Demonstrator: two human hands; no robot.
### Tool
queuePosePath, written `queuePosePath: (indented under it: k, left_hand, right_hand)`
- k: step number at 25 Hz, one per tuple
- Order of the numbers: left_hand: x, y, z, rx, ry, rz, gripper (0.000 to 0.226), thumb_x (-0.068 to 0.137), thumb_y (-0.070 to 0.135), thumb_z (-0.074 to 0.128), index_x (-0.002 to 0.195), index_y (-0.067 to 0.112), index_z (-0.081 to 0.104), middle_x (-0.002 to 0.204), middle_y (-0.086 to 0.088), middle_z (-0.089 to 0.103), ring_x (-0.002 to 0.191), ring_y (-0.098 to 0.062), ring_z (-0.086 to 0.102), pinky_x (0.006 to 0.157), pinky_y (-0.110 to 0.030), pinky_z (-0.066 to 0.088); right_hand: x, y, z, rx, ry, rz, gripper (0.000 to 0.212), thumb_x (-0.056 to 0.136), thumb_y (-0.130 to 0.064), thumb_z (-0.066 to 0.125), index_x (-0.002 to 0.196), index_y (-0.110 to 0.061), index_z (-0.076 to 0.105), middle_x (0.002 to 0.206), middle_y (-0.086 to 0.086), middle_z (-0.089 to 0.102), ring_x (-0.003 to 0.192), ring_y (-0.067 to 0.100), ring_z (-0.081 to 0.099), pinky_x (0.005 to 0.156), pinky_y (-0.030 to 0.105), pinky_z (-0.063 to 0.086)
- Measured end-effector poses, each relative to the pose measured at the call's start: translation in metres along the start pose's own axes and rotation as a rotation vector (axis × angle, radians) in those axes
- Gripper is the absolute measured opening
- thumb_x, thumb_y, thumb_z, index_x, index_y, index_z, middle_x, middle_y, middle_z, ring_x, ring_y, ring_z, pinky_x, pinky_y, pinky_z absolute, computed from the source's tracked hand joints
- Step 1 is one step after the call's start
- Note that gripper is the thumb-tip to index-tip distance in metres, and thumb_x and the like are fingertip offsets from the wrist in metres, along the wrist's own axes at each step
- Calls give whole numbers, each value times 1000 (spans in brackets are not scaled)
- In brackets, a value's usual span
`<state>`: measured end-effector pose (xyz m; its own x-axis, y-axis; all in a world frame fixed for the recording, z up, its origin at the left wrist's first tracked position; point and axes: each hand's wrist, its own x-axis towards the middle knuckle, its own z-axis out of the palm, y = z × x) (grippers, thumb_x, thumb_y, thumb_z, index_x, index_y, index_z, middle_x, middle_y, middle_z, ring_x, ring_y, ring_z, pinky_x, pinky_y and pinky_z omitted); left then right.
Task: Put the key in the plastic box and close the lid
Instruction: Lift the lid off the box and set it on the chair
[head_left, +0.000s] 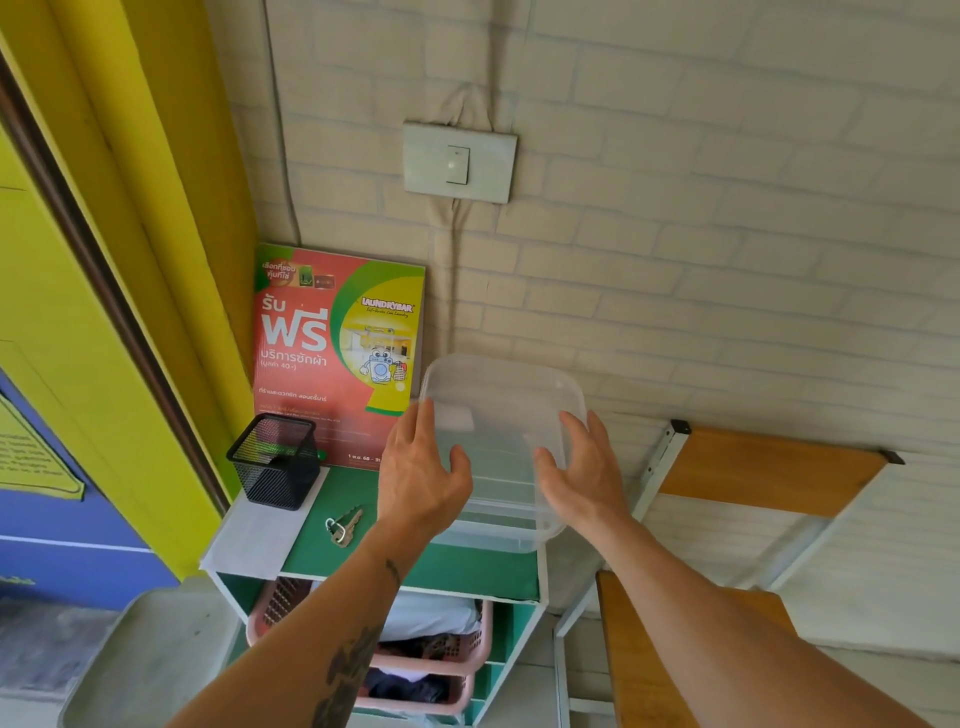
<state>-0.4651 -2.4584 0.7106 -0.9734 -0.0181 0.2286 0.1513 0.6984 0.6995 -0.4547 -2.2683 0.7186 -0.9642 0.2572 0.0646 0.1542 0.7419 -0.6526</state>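
A clear plastic box (501, 527) stands on the green top of a small shelf unit (467, 569). Its see-through lid (501, 405) is raised above the box and tilted toward the wall. My left hand (421, 467) grips the lid's left edge and my right hand (584, 473) grips its right edge. A metal key (345, 526) on a ring lies flat on the green top, just left of my left wrist and apart from the box.
A black mesh pen holder (275, 460) stands at the shelf's back left, with a red poster (332, 353) leaning on the wall behind it. Pink baskets (431, 660) fill the shelves below. A wooden chair (769, 467) stands on the right.
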Motion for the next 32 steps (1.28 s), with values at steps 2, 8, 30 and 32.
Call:
queuePosePath:
  k: [2,8,30,32]
  left_hand:
    - [-1,12,4,38,15,23,72,84,34,49,148,10,28,151,-11,38,131,-33,38,110,-46,36]
    - [-21,57,33,148,-17,46,75,82,35,45,148,6,26,151,-17,35,126,-37,36,109,-46,34]
    - [-193,179,309,263,-451,-6,66,95,36,40,153,16,15,165,-6,1,150,-25,11,119,-39,22]
    - [-193,159,339,286,-493,24,63,96,33,39,152,14,17,164,-7,3,149,-24,13,119,-37,21]
  right_hand:
    - [-5,7,-9,12,41,3,64,95,-38,55,152,-23,31,166,4,9,151,24,15,116,39,23]
    - [-18,49,-47,45,84,-3,63,95,-38,55,152,-24,32,166,-2,9,151,20,12,117,40,22]
    - [-115,374,-144,-91,-117,273,67,96,-41,50,153,-16,28,166,4,6,152,20,9,119,40,25]
    - [-112,400,-120,-113,-135,310,67,96,-42,50,153,-17,27,166,4,6,152,21,10,118,42,27]
